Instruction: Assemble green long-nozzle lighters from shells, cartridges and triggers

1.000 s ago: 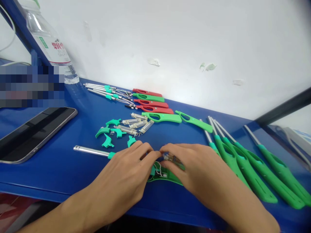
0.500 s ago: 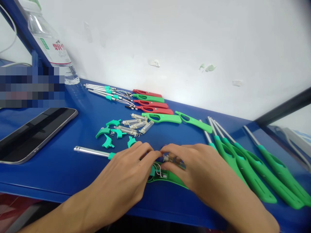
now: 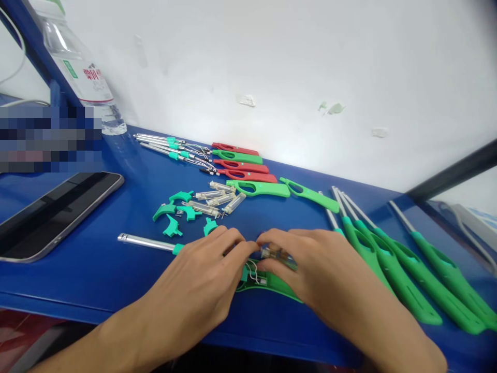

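My right hand pinches a clear lighter fuel tank between thumb and fingers, above an opened green lighter shell. My left hand is closed, its fingertips meeting the right hand's at the tank's left end; what they grip is hidden. Inside the shell, white wires and a teal piece show between the hands. A silver lighter tube with a teal collar points left from under my left hand. Another teal trigger lies just beyond that hand.
Behind the hands lie several loose fuel tanks, teal triggers, wired tubes and red and green shell halves. Several assembled green lighters are at the right. A phone and water bottle stand left, against a white wall.
Almost nothing differs. Both hands keep their places over the green shell, and the fuel tank in my right hand has barely shifted.
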A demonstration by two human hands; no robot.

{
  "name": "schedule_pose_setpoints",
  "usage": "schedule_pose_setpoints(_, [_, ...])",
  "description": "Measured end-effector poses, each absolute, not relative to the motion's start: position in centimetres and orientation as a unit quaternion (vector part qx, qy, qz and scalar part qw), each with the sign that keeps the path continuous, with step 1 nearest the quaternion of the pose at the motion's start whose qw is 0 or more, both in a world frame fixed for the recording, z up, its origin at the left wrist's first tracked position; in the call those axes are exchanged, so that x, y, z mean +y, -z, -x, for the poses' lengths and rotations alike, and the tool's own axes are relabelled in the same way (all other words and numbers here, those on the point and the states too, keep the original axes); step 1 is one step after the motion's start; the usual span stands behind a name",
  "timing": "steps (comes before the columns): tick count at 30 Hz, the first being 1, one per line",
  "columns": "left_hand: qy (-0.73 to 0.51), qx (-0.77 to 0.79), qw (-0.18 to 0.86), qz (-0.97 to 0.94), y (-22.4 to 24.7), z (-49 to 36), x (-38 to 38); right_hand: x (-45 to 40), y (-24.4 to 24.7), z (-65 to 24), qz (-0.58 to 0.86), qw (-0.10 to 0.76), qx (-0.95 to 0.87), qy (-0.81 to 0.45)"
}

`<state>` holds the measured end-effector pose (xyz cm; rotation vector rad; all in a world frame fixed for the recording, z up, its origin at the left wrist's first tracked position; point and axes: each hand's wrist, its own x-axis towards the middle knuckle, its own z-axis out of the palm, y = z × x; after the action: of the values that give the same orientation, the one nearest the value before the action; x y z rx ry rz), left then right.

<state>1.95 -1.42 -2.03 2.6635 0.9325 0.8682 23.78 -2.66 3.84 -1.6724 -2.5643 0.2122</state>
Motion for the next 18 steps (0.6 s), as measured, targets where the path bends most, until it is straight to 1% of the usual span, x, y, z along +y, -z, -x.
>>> schedule_pose_setpoints(7, [-0.308,0.31,0.092,-0.895,1.99,-1.95,-1.28,-2.64,-4.15,-23.66,0.544,0.035,-0.836,-0.069])
schedule_pose_setpoints(15, [-0.343,0.304,0.073,-0.886,2.22,-2.07,-1.13,-2.67,-4.17,-23.99,0.528,0.043,-0.847,-0.04])
schedule_pose_setpoints(18, [-0.351,0.301,0.07,-0.884,2.22,-2.08,-1.03,-2.66,-4.21,-23.97,0.537,0.039,-0.841,-0.058])
